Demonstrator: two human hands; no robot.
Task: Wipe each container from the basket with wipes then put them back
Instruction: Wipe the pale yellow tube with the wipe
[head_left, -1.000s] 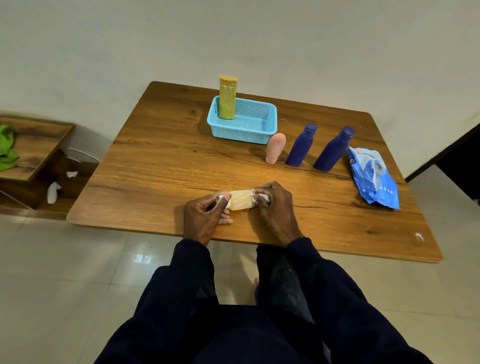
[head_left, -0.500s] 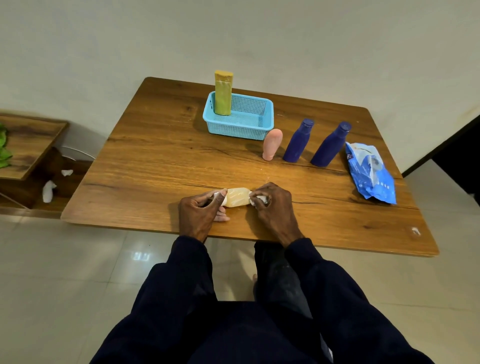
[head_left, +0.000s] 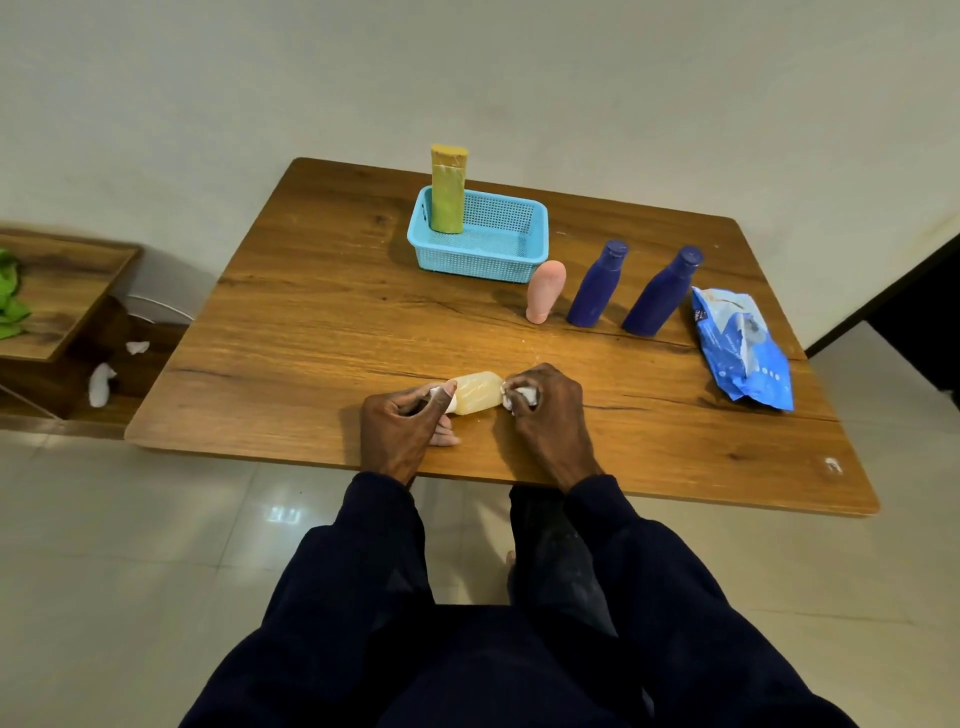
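Wiping yellow bottle.
Curling left hand round cap end; pinching wipe at 3 o'clock end with right hand.

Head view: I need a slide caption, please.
Left hand holds a yellow bottle; right hand presses a wipe against it.

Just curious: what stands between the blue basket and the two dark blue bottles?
A pink container stands there, upright on the table, in the head view.

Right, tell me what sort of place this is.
Likely a room in a home: a brown wooden table stands by an off-white wall on glossy pale floor tiles, with a low wooden shelf beside it.
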